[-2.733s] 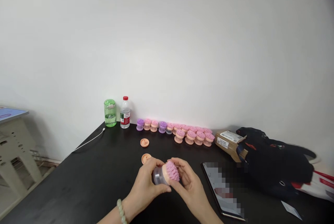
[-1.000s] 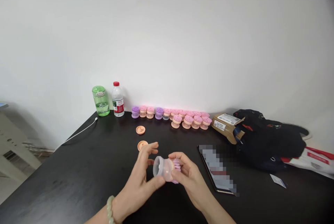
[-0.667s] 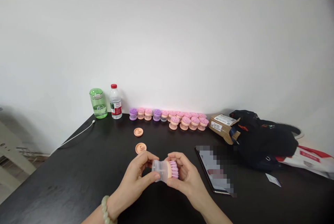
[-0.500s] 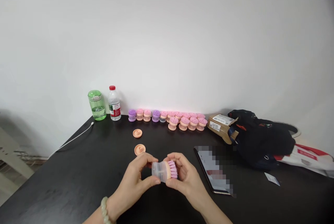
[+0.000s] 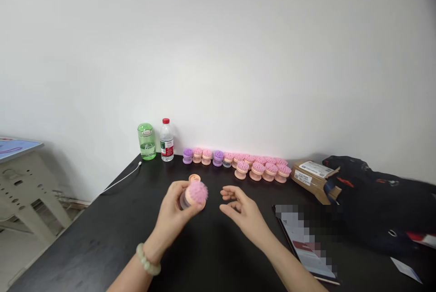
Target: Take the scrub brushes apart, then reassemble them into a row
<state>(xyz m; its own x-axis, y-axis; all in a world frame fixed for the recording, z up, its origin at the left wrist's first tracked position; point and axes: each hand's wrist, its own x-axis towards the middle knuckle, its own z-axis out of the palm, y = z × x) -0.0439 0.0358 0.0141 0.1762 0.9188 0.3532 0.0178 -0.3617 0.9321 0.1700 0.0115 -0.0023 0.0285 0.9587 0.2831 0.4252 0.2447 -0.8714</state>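
The person's left hand (image 5: 170, 208) has its grip clamped on a pink-bristled brush (image 5: 197, 192), thumb on the near side and fingers curled around the far side of its clear body. The brush is held above the black worktop (image 5: 119, 237), tilted so that the bristles face up and toward the right. A pale bead bracelet (image 5: 148, 260) circles the left wrist.

The right hand (image 5: 245, 214) holds nothing; its grip is apart — thumb and fingers spread, the fingertips pointing at the brush with a gap between them.

Just behind the held brush lies an orange disc (image 5: 194, 177), partly covered by it. Another orange edge shows below the bristles, but what it belongs to cannot be told.

Along the wall (image 5: 218, 56) stands a line of similar brushes: a purple brush (image 5: 187, 156) at the left end, two pink ones, a second purple one, then one with a greyish clear base and a close cluster of pink brushes (image 5: 256, 171). To their left are a red-capped bottle (image 5: 166, 142) and a green cup (image 5: 147, 142), with a white cable (image 5: 117, 182) near the cup. To the right come a cardboard box (image 5: 313, 178), a black bag (image 5: 378, 205) and a tablet-like device (image 5: 304, 242) — its screen partly pixelated.
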